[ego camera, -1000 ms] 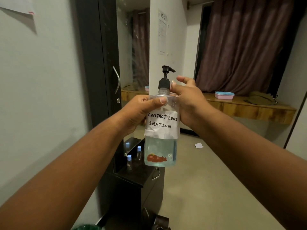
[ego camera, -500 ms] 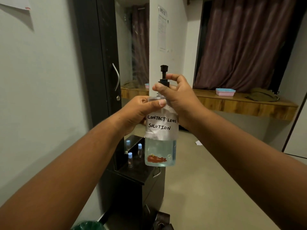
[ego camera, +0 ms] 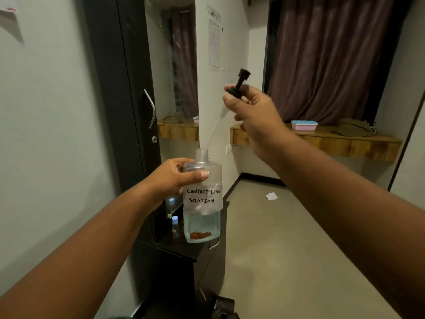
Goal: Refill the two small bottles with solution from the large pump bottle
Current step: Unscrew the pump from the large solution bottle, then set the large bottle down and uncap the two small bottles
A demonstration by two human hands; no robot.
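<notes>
Refilling is only being prepared: the large bottle (ego camera: 202,194) is being gripped by the left hand (ego camera: 174,176), the pump (ego camera: 238,85) is being pinched by the right hand (ego camera: 255,116), its tube trailing at the neck. One capped small bottle (ego camera: 175,226) is being left waiting on the near black cabinet (ego camera: 184,248); a wooden shelf (ego camera: 322,141) is being backed by far curtains (ego camera: 326,56).

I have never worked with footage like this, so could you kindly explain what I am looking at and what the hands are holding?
There is no machine here: a camera worn on a person's head looks down at their own bare arms. The left hand grips a clear plastic bottle labelled "contact lens solution", its neck open. The right hand pinches the black pump top, lifted out with its thin clear tube trailing to the neck. Below, a small clear bottle with a blue cap stands on a dark cabinet top.
</notes>
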